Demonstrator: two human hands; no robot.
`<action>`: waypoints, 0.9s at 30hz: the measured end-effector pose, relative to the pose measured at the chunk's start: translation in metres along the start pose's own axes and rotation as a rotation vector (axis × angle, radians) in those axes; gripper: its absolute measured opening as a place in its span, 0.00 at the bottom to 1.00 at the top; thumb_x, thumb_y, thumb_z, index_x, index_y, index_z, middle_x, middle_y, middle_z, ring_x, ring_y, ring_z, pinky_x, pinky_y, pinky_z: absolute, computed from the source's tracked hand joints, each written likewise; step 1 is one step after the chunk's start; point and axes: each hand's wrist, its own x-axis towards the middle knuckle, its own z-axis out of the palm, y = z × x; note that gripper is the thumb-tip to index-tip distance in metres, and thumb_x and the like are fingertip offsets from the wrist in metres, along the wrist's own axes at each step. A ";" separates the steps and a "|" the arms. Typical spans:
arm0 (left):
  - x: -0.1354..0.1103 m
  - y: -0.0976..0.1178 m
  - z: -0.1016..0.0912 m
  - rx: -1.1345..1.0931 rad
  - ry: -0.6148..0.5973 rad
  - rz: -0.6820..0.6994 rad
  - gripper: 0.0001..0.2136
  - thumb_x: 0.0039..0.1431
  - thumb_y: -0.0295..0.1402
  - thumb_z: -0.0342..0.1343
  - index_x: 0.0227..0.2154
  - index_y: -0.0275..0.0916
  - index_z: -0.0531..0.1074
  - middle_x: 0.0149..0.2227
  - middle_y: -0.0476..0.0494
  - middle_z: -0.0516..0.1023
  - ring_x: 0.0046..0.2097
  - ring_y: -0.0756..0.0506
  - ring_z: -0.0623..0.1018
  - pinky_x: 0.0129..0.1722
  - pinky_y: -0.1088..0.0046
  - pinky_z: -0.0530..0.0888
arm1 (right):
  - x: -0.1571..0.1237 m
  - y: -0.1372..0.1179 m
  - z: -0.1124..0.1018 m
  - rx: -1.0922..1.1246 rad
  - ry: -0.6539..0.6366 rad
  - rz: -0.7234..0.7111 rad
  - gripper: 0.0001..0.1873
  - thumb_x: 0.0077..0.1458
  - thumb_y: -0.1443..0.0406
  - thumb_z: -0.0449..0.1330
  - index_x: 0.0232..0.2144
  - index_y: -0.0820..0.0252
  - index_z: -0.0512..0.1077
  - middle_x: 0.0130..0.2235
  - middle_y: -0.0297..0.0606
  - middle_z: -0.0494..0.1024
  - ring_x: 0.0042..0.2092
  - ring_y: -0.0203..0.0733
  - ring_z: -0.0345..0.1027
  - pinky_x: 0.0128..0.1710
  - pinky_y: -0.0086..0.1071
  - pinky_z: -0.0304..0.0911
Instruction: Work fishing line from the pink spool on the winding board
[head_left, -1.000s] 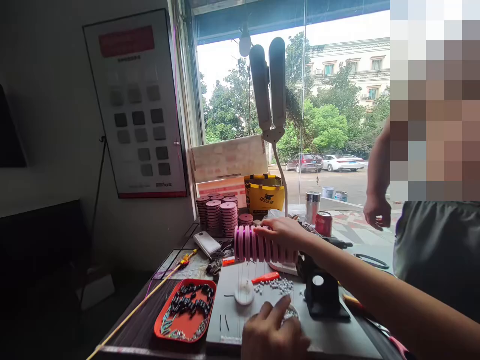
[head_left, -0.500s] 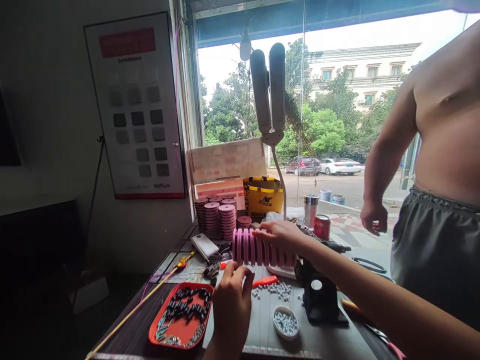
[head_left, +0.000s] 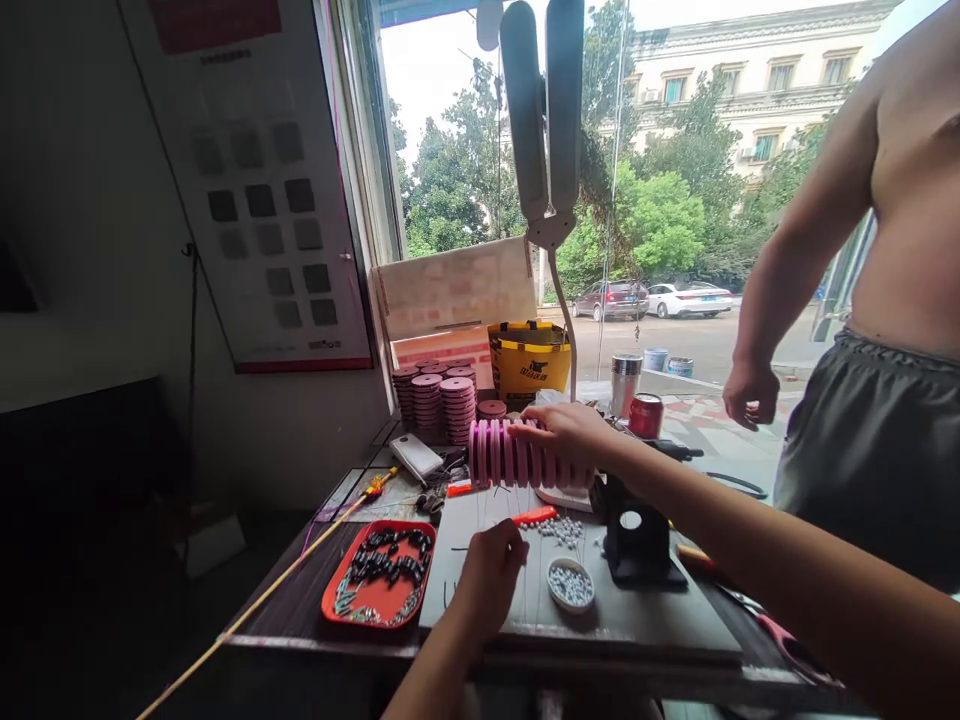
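A row of pink spools (head_left: 487, 462) sits sideways on the black winding stand (head_left: 643, 540). My right hand (head_left: 571, 436) rests over the top of the row, fingers stretched along the spools and touching them. Below, my left hand (head_left: 491, 565) is closed above the grey board (head_left: 637, 625), fingertips pinched; what they hold, if anything, is too small to see. Thin lines run down from the spools across the board. Beside the left hand lie an orange-red cutter (head_left: 534, 516), loose pale beads (head_left: 564, 531) and a white dish (head_left: 571, 606) of beads.
At left is a red tray (head_left: 341, 612) with dark pieces, near a long thin rod (head_left: 285, 575). Stacked pink spools (head_left: 458, 410), a white power bank (head_left: 417, 457), a yellow bag (head_left: 531, 365) and a red can (head_left: 645, 415) stand behind. Scissors (head_left: 784, 635) lie right. A person (head_left: 885, 300) stands at right.
My left hand has dropped from just under the spools toward the board's near part, its fingers curling in. My right hand stays on the spools. The view has tilted down.
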 end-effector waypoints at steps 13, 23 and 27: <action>-0.028 0.014 -0.017 0.009 0.602 0.112 0.06 0.55 0.37 0.48 0.29 0.42 0.66 0.31 0.47 0.73 0.29 0.47 0.71 0.30 0.70 0.67 | 0.007 0.000 0.002 0.048 -0.006 -0.025 0.39 0.52 0.38 0.32 0.33 0.56 0.72 0.35 0.44 0.76 0.38 0.48 0.68 0.31 0.34 0.55; -0.016 0.057 0.023 -0.298 0.025 0.032 0.10 0.50 0.28 0.48 0.34 0.36 0.72 0.27 0.47 0.73 0.23 0.50 0.66 0.25 0.73 0.63 | 0.008 0.003 0.003 0.047 -0.013 -0.018 0.39 0.52 0.38 0.32 0.35 0.55 0.72 0.37 0.43 0.76 0.39 0.49 0.68 0.32 0.34 0.55; -0.006 0.070 0.058 -0.249 -0.165 -0.128 0.22 0.48 0.24 0.49 0.50 0.33 0.65 0.43 0.37 0.73 0.36 0.44 0.73 0.35 0.69 0.70 | 0.006 0.001 0.000 0.037 -0.006 -0.022 0.39 0.52 0.39 0.32 0.34 0.57 0.72 0.35 0.42 0.76 0.37 0.47 0.68 0.30 0.33 0.54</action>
